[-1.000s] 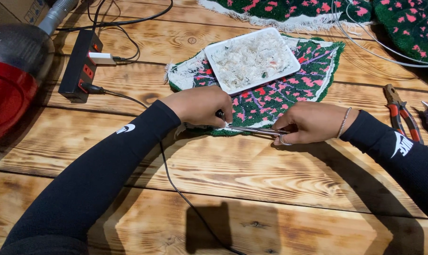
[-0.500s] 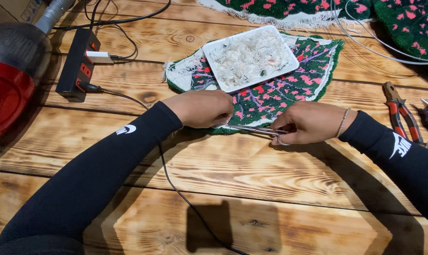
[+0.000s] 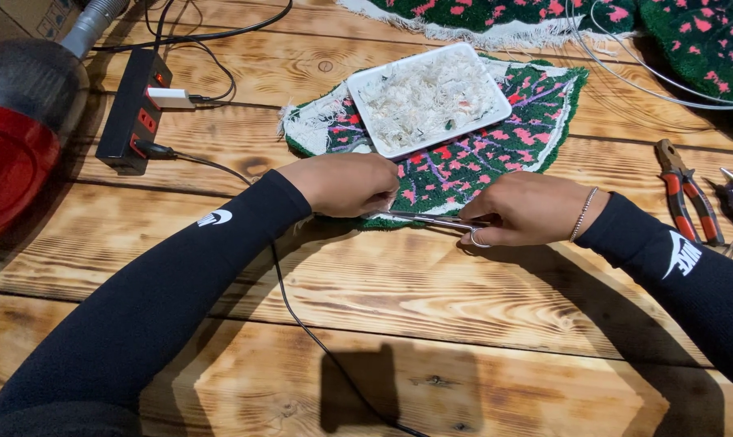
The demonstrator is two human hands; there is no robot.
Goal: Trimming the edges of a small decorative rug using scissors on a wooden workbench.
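I look down and see a green rug piece lying flat on the wooden table. It is fuzzy and dark green, with lots of little pink spots and thin purple lines that look like branches. Its edge is white and a bit frayed, mostly at the far left corner. The shape is a bit like a leaf, wide and curved at the near side.

My left hand is curled and presses down on the near edge of the rug piece. I cannot tell if it pinches anything under the fingers. My right hand is closed around the handles of small silver scissors. The blades point left, toward my left hand, right along the near edge of the rug piece. I cannot tell if the blades are apart or together.

A white tray full of pale fluffy scraps sits on top of the rug piece, on its far half. A black power strip lies far to the left, next to a red vacuum cleaner. Red pliers lie to the right, well apart from my hands. More green and pink rugs lie at the far edge of the table.
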